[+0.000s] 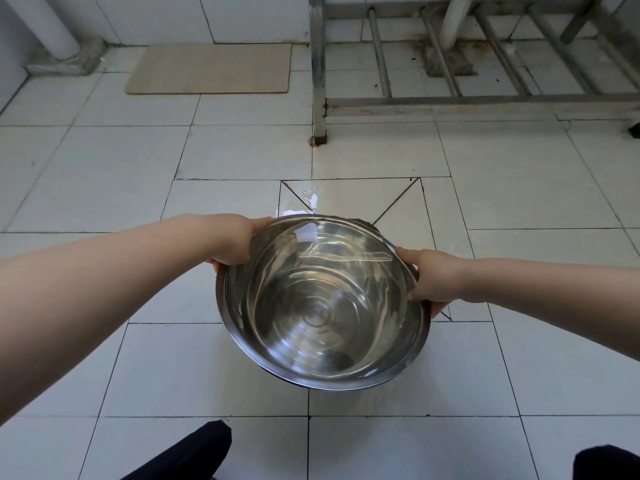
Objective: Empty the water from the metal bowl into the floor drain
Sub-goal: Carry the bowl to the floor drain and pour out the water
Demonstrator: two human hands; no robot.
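Both hands (239, 244) grip metal bowl (322, 306) rim.

Bright, even light fills my view. Glare streaks the metal bowl (322, 303) I hold. Edges bow outward, slightly soft.

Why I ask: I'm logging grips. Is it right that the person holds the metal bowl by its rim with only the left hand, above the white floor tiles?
Not quite. The head view shows both hands on the rim: the left hand and the right hand grip opposite sides of the metal bowl. It is above the white floor tiles.
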